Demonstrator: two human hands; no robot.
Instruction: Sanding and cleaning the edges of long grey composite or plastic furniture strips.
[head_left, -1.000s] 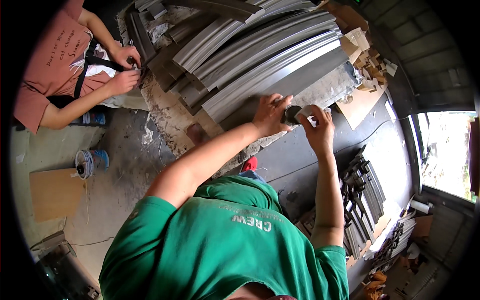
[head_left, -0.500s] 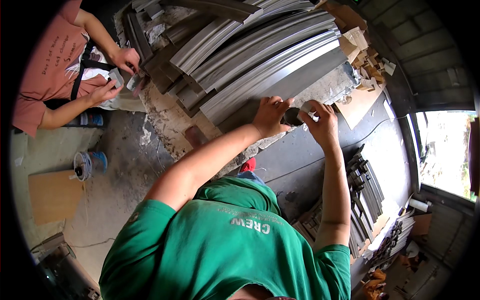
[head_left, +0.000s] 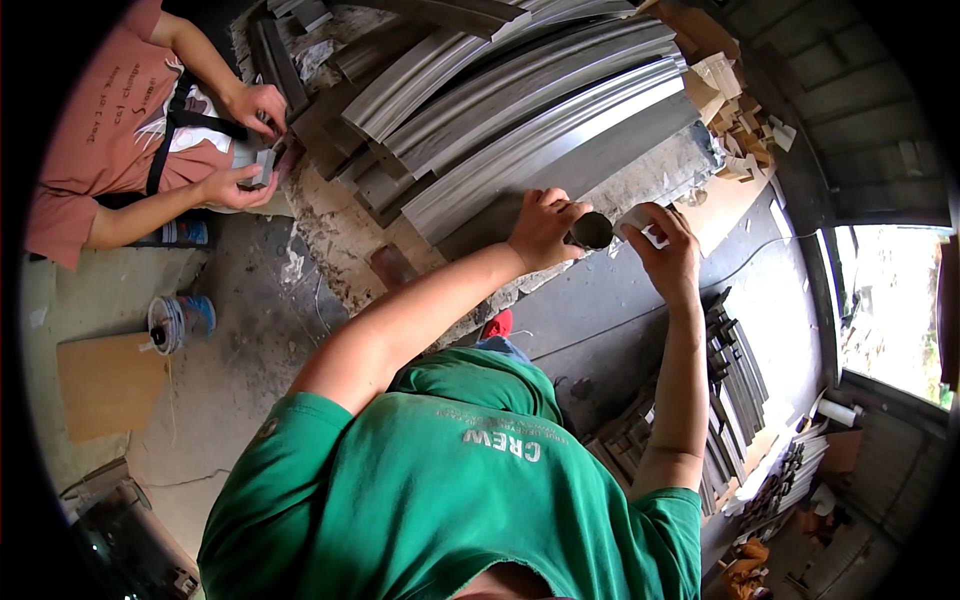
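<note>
My left hand (head_left: 541, 232) is over the near edge of the worktable, its fingers closed around a dark round piece (head_left: 592, 231) whose circular face points right. Whether that face is solid or an opening cannot be told. A short gap to the right, my right hand (head_left: 668, 250) pinches a pale, curved piece (head_left: 634, 220) between thumb and fingers. Its exact kind is unclear. Just beyond my left hand lie long, curved grey metal mouldings (head_left: 540, 150), stacked side by side on the worktable (head_left: 650, 172).
At the left, another person (head_left: 110, 140) holds a small grey block (head_left: 264, 168) by the table's end. Cut wood-coloured pieces (head_left: 745, 135) heap at the far right. Bundled dark metal strips (head_left: 735, 370) lie right of my arm. A bucket (head_left: 180, 325) stands on the left floor.
My right hand has moved right with the pale piece, away from the dark round piece, which now shows more fully. My left hand stays nearly in place. The other person's grey block has moved right.
</note>
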